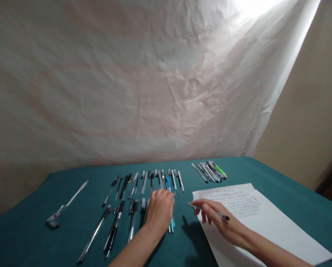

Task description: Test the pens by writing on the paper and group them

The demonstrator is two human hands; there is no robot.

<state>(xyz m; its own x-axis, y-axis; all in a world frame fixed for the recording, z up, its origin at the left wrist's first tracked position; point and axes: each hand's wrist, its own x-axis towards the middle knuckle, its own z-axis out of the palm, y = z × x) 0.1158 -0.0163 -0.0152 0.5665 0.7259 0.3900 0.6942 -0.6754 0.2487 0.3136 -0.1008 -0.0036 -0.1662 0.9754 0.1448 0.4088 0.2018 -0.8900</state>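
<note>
My right hand is closed around a slim pen, held sideways above the left edge of a written-on sheet of paper. The pen's dark end points right, and its pale end sticks out past my fingers to the left. My left hand reaches over the right end of the nearer row of pens, its fingers curled down. Its fingertips are hidden, so what they grip cannot be made out. Light-blue and white pens show just right of its wrist, and a blue pen lies just beyond its knuckles.
A farther row of pens and a nearer row lie on the green tablecloth. At the back right is a group of pens, one bright green. One white pen and its cap area lie far left. A pale sheet hangs behind.
</note>
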